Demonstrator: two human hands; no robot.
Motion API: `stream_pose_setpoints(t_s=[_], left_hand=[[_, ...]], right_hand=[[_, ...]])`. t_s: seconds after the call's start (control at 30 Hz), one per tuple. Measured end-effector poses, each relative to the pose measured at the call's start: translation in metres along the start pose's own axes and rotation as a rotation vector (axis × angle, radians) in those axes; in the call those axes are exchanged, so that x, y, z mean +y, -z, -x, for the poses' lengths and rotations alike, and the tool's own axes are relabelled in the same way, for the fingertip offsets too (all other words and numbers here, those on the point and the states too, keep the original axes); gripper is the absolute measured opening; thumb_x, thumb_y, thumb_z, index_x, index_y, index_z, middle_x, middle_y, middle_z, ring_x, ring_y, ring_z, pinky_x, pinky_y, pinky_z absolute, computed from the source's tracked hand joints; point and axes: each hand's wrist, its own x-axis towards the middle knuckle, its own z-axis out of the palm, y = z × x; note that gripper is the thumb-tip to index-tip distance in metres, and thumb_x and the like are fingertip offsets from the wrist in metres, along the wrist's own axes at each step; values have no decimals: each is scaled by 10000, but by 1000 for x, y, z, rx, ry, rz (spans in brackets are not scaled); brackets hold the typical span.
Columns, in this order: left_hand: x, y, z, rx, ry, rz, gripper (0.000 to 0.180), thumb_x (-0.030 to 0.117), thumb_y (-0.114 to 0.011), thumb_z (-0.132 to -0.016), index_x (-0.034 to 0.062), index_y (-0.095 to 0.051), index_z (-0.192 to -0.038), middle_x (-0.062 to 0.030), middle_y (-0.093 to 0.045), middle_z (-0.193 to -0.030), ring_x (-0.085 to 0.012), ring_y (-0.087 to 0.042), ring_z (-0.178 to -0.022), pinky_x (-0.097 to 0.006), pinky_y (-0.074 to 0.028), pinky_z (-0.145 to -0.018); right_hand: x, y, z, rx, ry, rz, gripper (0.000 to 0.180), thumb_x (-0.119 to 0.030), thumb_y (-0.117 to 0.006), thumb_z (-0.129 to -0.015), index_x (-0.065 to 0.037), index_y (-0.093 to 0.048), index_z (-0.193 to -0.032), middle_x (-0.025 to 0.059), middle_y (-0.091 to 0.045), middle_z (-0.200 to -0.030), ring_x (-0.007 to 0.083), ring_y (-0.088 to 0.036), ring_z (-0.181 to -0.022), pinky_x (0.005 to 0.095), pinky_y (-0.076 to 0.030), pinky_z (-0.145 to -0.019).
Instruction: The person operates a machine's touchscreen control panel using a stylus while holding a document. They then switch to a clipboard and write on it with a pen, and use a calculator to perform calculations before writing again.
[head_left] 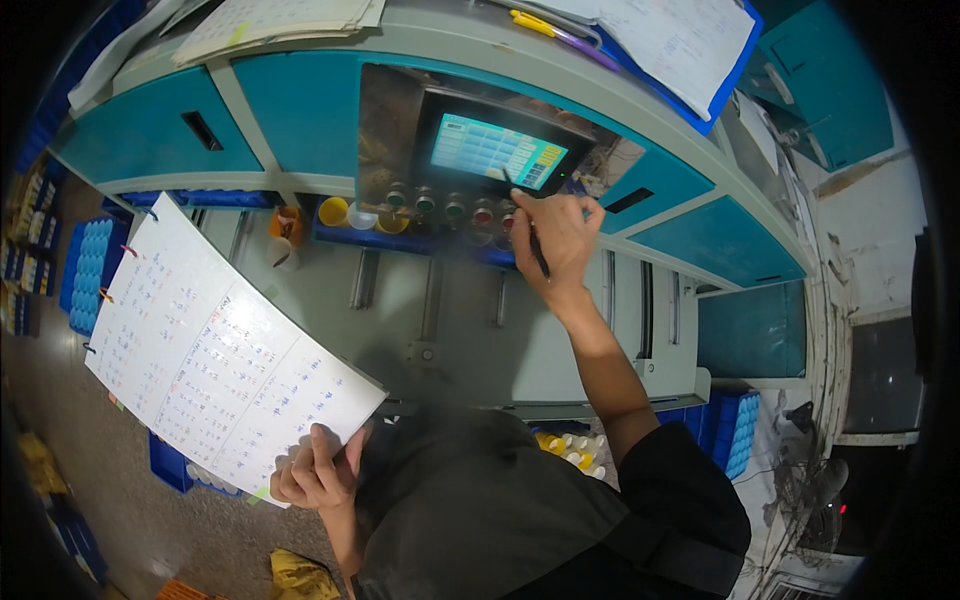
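My left hand (318, 472) grips the lower right corner of a ring-bound sheaf of handwritten pages (225, 365), tilted up at the left. Coloured rings run along its far left edge. My right hand (565, 235) is raised to the machine's control panel with a dark pen (540, 256) held in its fingers. Its extended finger is at the lower edge of the lit touchscreen (490, 150); I cannot tell whether it touches. Below the screen sits a row of round push buttons (455, 206), some partly hidden behind my right hand.
A blue tray (345, 233) of cups runs under the panel. Metal rails (364, 280) cross the machine bed. On the ledge above lie a blue clipboard (745, 60) with papers and a yellow-and-purple pen (565, 38). Blue crates (85, 300) stand at left.
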Motion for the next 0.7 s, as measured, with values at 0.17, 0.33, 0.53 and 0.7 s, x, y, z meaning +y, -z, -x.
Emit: stream_pose_setpoints(t_s=[0.17, 0.33, 0.53, 0.7], left_hand=[[-1, 1, 0, -4, -1, 11, 601, 592, -831, -801, 102, -773, -1144, -15, -577, -845, -244, -528, -854, -426, -415, -845], [0, 1, -1, -13, 4, 5, 593, 583, -835, -802, 103, -773, -1145, -12, -585, -855, -244, -527, -848, -425, -416, -847], [1, -1, -2, 19, 1, -6, 587, 584, -830, -808, 106, -773, -1144, -10, -589, -868, -244, -526, -848, -425, -420, -844], [1, -2, 0, 22, 4, 1, 584, 580, -833, -805, 105, -774, -1141, -14, -591, -872, -243, -527, -847, -433, -424, -839]], right_hand=[[-7, -3, 0, -64, -29, -60, 287, 9, -737, -824, -56, -747, -1104, 9, -653, -831, 172, -611, -818, 388, -324, -863], [-4, -7, -3, -24, -54, -26, 281, 9, -737, -821, -54, -745, -1095, 6, -655, -820, 169, -612, -805, 384, -320, -865], [-6, -1, 6, -75, -49, -23, 339, 10, -760, -768, -61, -725, -1098, 9, -662, -818, 192, -612, -799, 414, -353, -866], [-9, -1, -8, -25, -9, -50, 272, -1, -738, -837, -55, -743, -1104, 7, -640, -800, 172, -599, -789, 382, -308, -858]])
